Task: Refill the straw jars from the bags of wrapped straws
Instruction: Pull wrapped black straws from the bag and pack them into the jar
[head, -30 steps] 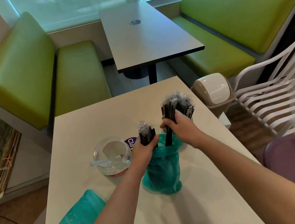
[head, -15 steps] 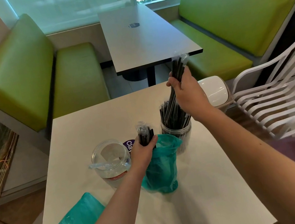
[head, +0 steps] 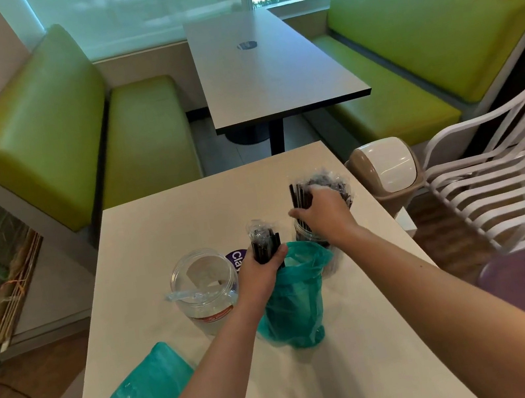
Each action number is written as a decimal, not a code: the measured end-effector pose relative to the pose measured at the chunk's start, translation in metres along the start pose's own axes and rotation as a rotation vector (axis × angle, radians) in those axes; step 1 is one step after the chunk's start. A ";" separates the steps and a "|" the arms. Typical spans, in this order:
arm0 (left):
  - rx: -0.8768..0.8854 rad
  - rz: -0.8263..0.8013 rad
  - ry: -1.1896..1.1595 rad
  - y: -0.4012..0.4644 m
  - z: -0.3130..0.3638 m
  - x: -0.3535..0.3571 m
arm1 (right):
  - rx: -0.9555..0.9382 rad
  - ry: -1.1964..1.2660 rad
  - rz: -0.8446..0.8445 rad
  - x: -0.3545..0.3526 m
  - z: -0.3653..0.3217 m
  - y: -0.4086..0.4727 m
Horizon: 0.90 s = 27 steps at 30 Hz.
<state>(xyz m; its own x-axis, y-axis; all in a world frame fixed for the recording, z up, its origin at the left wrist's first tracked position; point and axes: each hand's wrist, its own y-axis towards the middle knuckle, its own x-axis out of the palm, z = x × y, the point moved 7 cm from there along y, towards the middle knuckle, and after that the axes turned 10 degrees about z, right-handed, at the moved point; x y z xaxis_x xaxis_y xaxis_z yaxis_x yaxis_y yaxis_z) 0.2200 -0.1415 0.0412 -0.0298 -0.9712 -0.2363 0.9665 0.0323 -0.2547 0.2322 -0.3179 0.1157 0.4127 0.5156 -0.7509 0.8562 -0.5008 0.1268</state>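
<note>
Step in hand: loading the far jar (head: 312,237) near the worktop's (head: 162,229) right edge. The right hand (head: 321,213) presses straws (head: 318,189) into it, fingers curled round them. The left hand (head: 264,268) grips a bundle (head: 263,243) above the upright bag (head: 292,305). Next, judged: release, then transfer the bundle.

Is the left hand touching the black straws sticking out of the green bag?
Touching. The head view shows the left hand gripping the black straws.
</note>
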 end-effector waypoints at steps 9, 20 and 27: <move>0.001 -0.007 0.009 -0.002 0.004 0.002 | -0.212 0.119 0.105 -0.007 -0.021 0.003; -0.004 0.003 0.019 -0.002 0.006 0.001 | -0.428 -0.494 0.231 -0.018 -0.018 0.008; -0.002 -0.007 0.015 -0.002 0.007 0.002 | -0.361 -0.230 0.066 -0.016 0.004 0.019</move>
<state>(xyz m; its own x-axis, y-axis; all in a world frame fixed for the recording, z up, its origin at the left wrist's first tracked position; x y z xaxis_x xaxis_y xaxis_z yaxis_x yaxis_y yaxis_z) 0.2195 -0.1449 0.0483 -0.0403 -0.9679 -0.2481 0.9657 0.0260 -0.2584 0.2403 -0.3386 0.1271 0.4249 0.3017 -0.8535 0.9011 -0.2312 0.3669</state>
